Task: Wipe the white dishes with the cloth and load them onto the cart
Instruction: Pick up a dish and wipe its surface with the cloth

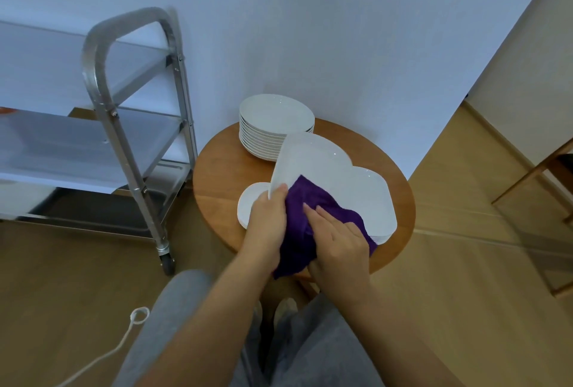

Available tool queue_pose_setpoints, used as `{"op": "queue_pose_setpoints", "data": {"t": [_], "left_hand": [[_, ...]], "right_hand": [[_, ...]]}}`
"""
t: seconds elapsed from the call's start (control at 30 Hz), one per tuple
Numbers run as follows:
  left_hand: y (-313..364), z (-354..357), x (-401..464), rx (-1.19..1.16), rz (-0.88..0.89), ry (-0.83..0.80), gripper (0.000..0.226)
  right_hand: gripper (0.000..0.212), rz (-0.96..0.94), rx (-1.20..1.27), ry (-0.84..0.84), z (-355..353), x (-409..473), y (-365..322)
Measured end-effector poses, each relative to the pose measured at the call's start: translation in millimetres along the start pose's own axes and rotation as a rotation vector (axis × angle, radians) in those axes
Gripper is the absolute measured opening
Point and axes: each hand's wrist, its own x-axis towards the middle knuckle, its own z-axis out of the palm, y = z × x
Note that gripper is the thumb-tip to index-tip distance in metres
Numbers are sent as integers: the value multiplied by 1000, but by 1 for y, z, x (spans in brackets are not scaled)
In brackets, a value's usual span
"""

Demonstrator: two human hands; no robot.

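My left hand (pixel 267 220) grips the near edge of a white cloud-shaped dish (pixel 313 160), holding it tilted above the round wooden table (pixel 217 175). Over the dish's lower part lies a purple cloth (pixel 297 231), and my right hand (pixel 338 244) presses it against the dish with the fingers laid flat. Beneath sits a stack of the same cloud-shaped dishes (pixel 381 200). A stack of several round white plates (pixel 276 113) stands at the back of the table. The steel cart (pixel 130 98) is on the left with bare shelves.
The table stands in a corner against a pale wall (pixel 341 30). A white cord (pixel 124 340) lies on the wooden floor at lower left. My grey-trousered legs (pixel 310 349) are at the bottom. A wooden furniture frame (pixel 539 169) stands at the right edge.
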Motion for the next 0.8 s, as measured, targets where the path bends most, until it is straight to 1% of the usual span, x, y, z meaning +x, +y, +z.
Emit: {"op": "queue_pose_setpoints", "data": {"t": [0.07,0.13,0.23,0.3,0.37,0.4,0.43,0.47,0.5,0.57,0.6,0.63,0.7,0.73,0.8], "left_hand": [[-7,3,-1,-22,69,54,29],[-7,-6,4,13,108,23,26],[-3,-28,14,49,182,-212,24],[6,-49,23,143,189,-388,24],[20,-71,32,283,112,-541,32],[27,-79,34,343,69,-586,39],[32,-83,35,372,30,-595,42],[32,-83,34,371,14,-553,39],[28,-77,30,344,28,-450,33],[11,-55,21,224,101,-99,21],[0,-41,13,122,123,24,20],[-8,-29,5,25,125,86,27],[-18,-16,-3,-51,129,115,42],[-18,-17,-3,-49,136,94,42],[-11,-29,2,-38,142,9,32]], "right_hand": [[52,-2,16,22,2,3,-2],[52,-63,11,-1,-1,2,6],[54,-197,10,-97,-8,-1,21],[49,-305,20,-176,-12,-2,30],[47,-367,35,-246,-19,-3,38],[48,-367,40,-265,-22,-4,41],[50,-346,38,-273,-24,-4,42],[50,-311,29,-274,-26,-4,43],[51,-267,11,-266,-26,-3,41],[50,-169,-26,-223,-22,3,35],[49,-116,-33,-197,-19,7,31],[48,-74,-32,-173,-16,10,28],[46,-56,-23,-154,-13,13,26],[47,-73,-21,-168,-13,12,27],[54,-120,-19,-229,-18,9,33]]}}
